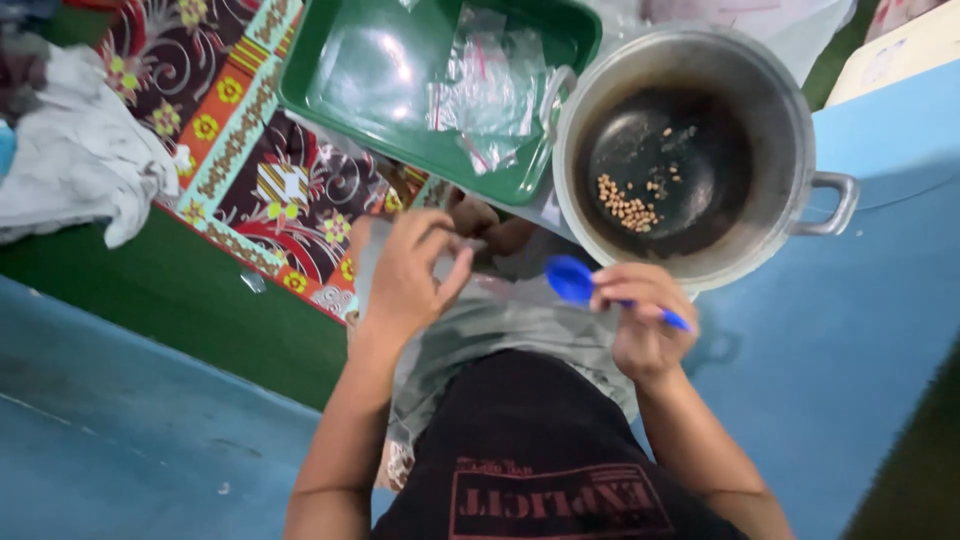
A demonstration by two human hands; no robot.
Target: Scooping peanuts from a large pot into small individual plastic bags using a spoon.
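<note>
Head view: my right hand (645, 325) grips the blue spoon (575, 281); my left hand (410, 275) pinches a clear bag (470, 247). I'd hold its mouth wide near the pot (770, 80).

A green plastic tray (330, 95) serves as the landmark. Left of it and running under its near edge lies a patterned mat (250, 170) in dark red, orange and teal with yellow flowers. Farther left of the tray, a crumpled white cloth (75, 150) rests on the mat's edge. Below the tray, past the mat, the floor is green (170, 290), then blue (120, 430).
</note>
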